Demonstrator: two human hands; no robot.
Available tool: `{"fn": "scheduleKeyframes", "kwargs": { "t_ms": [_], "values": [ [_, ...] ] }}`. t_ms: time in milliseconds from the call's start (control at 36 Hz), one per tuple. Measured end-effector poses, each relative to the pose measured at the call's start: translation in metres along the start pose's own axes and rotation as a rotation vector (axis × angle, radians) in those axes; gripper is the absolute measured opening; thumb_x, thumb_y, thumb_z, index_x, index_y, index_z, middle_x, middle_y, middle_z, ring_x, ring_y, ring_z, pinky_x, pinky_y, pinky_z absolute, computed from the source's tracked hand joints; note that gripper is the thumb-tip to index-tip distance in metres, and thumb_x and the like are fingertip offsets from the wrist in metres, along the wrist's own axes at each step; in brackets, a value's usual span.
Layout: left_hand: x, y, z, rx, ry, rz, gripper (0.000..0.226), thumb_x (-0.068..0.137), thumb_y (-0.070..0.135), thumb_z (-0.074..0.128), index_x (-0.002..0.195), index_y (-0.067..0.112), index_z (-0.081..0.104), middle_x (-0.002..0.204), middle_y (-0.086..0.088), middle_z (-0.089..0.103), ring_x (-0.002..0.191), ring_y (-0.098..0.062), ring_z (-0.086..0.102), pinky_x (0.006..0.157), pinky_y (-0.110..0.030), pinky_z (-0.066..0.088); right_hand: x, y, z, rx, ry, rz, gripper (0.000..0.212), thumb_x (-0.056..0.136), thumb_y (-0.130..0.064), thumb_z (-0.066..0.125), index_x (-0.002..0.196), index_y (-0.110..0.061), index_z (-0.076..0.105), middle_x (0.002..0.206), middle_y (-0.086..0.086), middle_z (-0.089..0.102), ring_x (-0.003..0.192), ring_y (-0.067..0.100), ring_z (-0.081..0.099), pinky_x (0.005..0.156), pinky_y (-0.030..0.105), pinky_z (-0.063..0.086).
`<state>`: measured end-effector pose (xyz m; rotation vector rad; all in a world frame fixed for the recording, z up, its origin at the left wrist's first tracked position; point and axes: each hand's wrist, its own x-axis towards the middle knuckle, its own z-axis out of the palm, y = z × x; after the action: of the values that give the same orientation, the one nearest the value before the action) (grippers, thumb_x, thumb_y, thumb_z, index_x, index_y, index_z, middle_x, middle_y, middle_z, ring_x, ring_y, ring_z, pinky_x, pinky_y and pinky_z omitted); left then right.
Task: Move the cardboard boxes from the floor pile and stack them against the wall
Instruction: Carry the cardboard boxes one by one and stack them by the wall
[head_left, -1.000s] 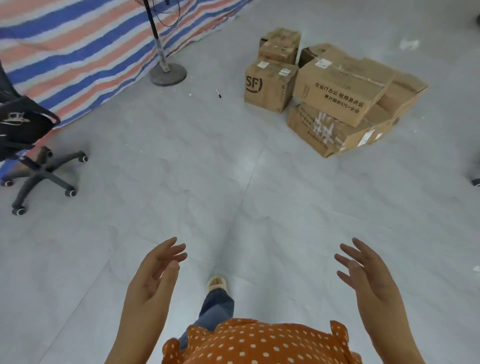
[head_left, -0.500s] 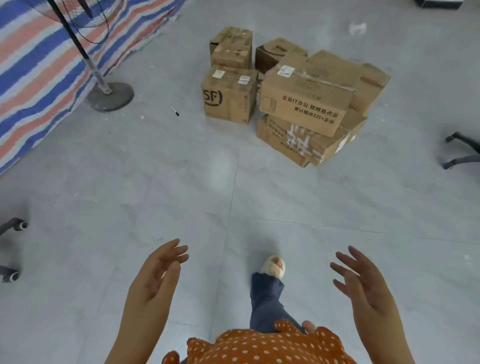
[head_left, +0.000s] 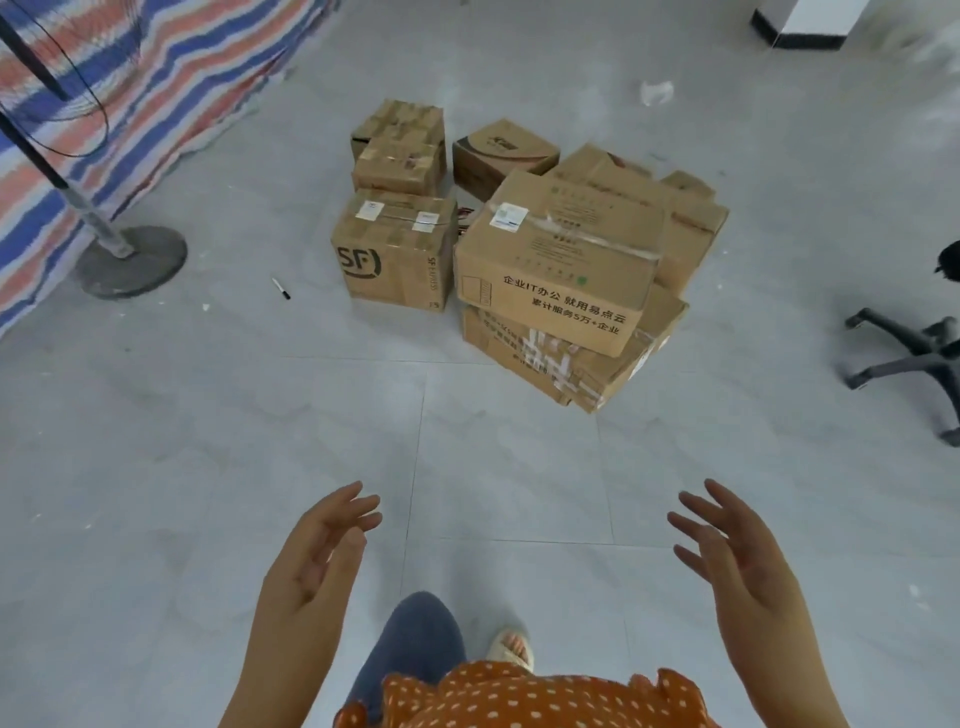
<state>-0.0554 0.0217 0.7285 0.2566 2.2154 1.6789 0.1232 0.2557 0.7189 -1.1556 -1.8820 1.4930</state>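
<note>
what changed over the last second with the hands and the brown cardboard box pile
The person walked toward the pile of brown cardboard boxes, which now sits nearer and lower in view; the black office chair on the left dropped out of sight. Nothing was taken hold of: the left hand and right hand stay open, raised and empty. The boxes, the black marker pen and the round grey fan base kept their places on the floor.

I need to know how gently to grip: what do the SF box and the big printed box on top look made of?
SF box: brown corrugated cardboard, matte, taped seams, paper labels. Big printed box: apparently the same cardboard, with clear glossy tape across its top and a white label.
</note>
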Motion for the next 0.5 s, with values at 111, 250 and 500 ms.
{"fn": "scheduleKeyframes", "kwargs": {
  "t_ms": [111, 250, 500],
  "values": [
    [0.045, 0.004, 0.011, -0.008, 0.003, -0.022, 0.025, 0.088, 0.041, 0.058, 0.089, 0.065, 0.06, 0.109, 0.021, 0.066, 0.106, -0.005, 0.062, 0.099, -0.048, 0.048, 0.034, 0.002, 0.019, -0.025, 0.005, 0.051, 0.025, 0.084, -0.063, 0.047, 0.109, -0.062, 0.051, 0.117, -0.029, 0.061, 0.104, 0.0, 0.064, 0.091, 0.032, 0.051],
    [0.138, 0.016, 0.031, 0.025, -0.055, -0.032, 0.026, 0.082, 0.043, 0.052, 0.09, 0.067, 0.058, 0.11, 0.021, 0.065, 0.107, -0.005, 0.061, 0.1, -0.048, 0.047, 0.106, -0.006, 0.052, -0.011, 0.075, 0.126, 0.027, 0.094, -0.028, 0.044, 0.114, -0.045, 0.049, 0.111, -0.018, 0.065, 0.102, 0.0, 0.064, 0.094, 0.041, 0.051],
    [0.325, 0.065, 0.044, 0.03, -0.162, 0.07, 0.03, 0.076, 0.055, 0.056, 0.103, 0.049, 0.064, 0.107, 0.017, 0.068, 0.106, -0.008, 0.064, 0.096, -0.041, 0.051, 0.246, -0.047, 0.115, -0.027, 0.224, 0.147, 0.025, 0.097, -0.033, 0.046, 0.108, -0.055, 0.052, 0.109, -0.027, 0.065, 0.104, 0.008, 0.065, 0.088, 0.024, 0.053]
  ]
}}
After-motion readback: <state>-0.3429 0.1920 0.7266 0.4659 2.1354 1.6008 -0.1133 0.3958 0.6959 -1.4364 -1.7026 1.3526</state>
